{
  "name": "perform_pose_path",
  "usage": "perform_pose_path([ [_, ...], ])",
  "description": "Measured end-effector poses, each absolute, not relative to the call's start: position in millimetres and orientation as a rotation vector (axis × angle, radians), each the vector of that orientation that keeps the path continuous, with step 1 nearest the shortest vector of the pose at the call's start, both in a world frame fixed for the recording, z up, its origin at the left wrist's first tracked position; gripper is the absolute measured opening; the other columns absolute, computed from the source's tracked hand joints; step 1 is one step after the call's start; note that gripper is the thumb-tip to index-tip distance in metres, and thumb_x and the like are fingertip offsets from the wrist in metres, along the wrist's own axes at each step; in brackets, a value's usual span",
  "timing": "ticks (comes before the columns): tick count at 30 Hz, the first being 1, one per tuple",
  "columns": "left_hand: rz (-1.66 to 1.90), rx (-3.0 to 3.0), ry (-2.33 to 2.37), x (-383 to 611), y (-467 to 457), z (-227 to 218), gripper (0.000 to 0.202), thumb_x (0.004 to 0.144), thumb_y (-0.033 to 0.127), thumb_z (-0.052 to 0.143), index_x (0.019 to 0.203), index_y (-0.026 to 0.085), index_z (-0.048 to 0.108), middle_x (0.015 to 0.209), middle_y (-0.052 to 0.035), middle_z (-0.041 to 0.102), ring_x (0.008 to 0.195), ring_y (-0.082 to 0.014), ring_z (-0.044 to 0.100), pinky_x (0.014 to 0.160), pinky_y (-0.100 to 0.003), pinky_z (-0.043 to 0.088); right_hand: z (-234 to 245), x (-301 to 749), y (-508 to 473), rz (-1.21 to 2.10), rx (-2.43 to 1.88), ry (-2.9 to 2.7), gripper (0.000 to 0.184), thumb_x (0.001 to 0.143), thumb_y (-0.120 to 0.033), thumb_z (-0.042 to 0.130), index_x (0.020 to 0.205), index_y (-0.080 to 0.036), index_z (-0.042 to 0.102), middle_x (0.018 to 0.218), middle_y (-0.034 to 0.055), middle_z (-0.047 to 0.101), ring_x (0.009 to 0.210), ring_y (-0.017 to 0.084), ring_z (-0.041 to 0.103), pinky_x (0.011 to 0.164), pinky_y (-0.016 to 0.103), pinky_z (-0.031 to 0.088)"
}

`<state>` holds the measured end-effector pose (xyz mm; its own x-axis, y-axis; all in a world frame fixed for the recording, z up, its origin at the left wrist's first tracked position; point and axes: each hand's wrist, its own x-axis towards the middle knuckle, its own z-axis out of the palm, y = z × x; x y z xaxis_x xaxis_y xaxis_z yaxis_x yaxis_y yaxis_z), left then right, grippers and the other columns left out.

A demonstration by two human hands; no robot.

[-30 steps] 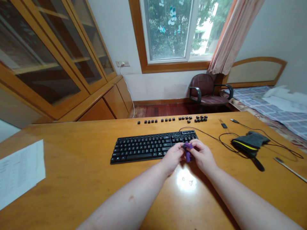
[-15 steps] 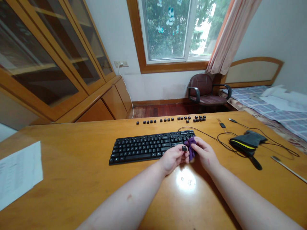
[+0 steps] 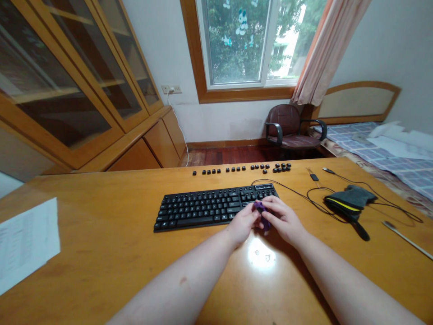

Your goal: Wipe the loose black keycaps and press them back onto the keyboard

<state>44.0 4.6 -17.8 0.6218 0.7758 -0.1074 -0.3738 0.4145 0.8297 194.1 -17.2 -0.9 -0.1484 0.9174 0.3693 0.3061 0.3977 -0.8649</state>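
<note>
Purple cloth (image 3: pixel 266 223) sits bunched between the person's two hands, in front of the right end of the black keyboard (image 3: pixel 199 208) and well in from the near edge of the surface (image 3: pixel 101 234). The left hand (image 3: pixel 244 224) has its thumb and fingers drawn together on the left side of the cloth; the right hand (image 3: pixel 286 221) pinches it from the right, fingers bent over the top. Both grips are narrow, with no wide gap between thumb and fingertips. A small dark piece (image 3: pixel 260 210) shows in the folds, nearer the left fingers; what it is cannot be told.

The cloth lies right at the fingertips of both hands, neither clearly closer. Being crumpled, it has no firm long axis, though its loose part hangs toward the near edge. The keyboard's long axis runs roughly along the far edge, and the hands hide its near right corner. Whether they touch it is unclear.

Beyond the keyboard, loose black keycaps (image 3: pixel 282 168) stand in a broken row along the far edge, bunched at its right end. Toward the right edge lie a grey pouch (image 3: pixel 352 198) and a thin brush (image 3: pixel 389 224); papers (image 3: pixel 29 243) lie at the left.
</note>
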Motion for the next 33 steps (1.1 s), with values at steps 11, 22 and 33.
perform_pose_path([
  [11, 0.744, 0.813, 0.398, 41.3, 6.6, -12.3, 0.024, 0.073, 0.036, 0.059, 0.072, 0.015, 0.045, 0.063, 0.0023, 0.044, 0.056, -0.0111, 0.049, 0.059, -0.026, 0.036, 4.5, 197.5, -18.0, 0.722, -1.006, -1.348, 0.011, 0.077, -0.016, 0.049, 0.071, -0.021, 0.057, 0.081, 0.0038, 0.054, 0.079, 0.018, 0.053, 0.074, 0.034, 0.044],
  [22, 0.633, 0.714, 0.388, 38.8, 6.7, -7.0, 0.016, 0.068, 0.027, 0.053, 0.074, 0.013, 0.053, 0.055, 0.0022, 0.040, 0.050, -0.0121, 0.047, 0.056, -0.027, 0.035, 12.2, 197.8, -21.9, 0.729, -1.039, -1.775, 0.024, 0.079, -0.027, 0.058, 0.101, -0.025, 0.066, 0.088, 0.0055, 0.061, 0.084, 0.019, 0.057, 0.077, 0.034, 0.046],
  [33, 0.589, 0.693, 0.402, 42.1, 8.2, -13.7, 0.018, 0.070, 0.031, 0.052, 0.068, 0.013, 0.051, 0.055, 0.0008, 0.043, 0.050, -0.0108, 0.044, 0.054, -0.026, 0.036, 7.7, 201.6, -17.0, 0.725, -1.098, -1.713, 0.013, 0.073, -0.030, 0.066, 0.081, -0.021, 0.068, 0.076, 0.0038, 0.062, 0.073, 0.018, 0.058, 0.068, 0.031, 0.047],
])
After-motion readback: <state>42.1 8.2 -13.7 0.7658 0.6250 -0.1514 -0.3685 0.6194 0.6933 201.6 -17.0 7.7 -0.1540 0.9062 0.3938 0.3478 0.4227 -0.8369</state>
